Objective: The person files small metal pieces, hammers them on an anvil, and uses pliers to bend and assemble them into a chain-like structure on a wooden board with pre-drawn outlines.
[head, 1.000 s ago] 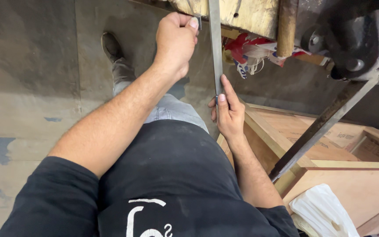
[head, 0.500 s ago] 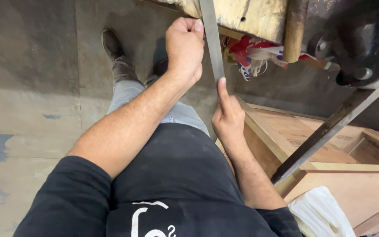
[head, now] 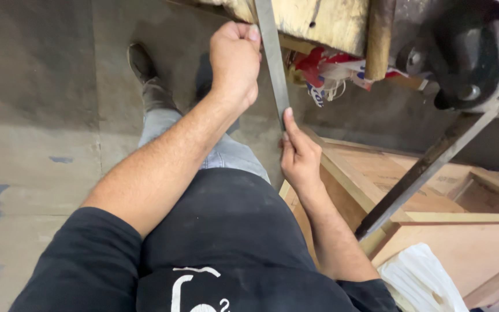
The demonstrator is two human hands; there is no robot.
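A long flat grey metal strip (head: 272, 58) runs from the top edge down towards me, passing in front of a worn wooden bench edge (head: 330, 23). My left hand (head: 235, 60) is clenched around the strip's upper part, just left of it. Lower down, my right hand (head: 298, 156) holds the strip's near end, thumb pressed up along its face. Both arms reach out over my black shirt and grey trousers.
A dark metal vise (head: 475, 58) with a long steel bar handle (head: 428, 167) sits at the right. Plywood boxes (head: 411, 190) stand below it, with a white folded cloth (head: 423, 277) at the bottom right. Red and white rags (head: 330, 72) hang under the bench. Concrete floor (head: 36, 115) lies to the left.
The view has dropped slightly, so both hands sit lower in frame. My right hand has slid a little along the strip. The grip of each hand stays the same.
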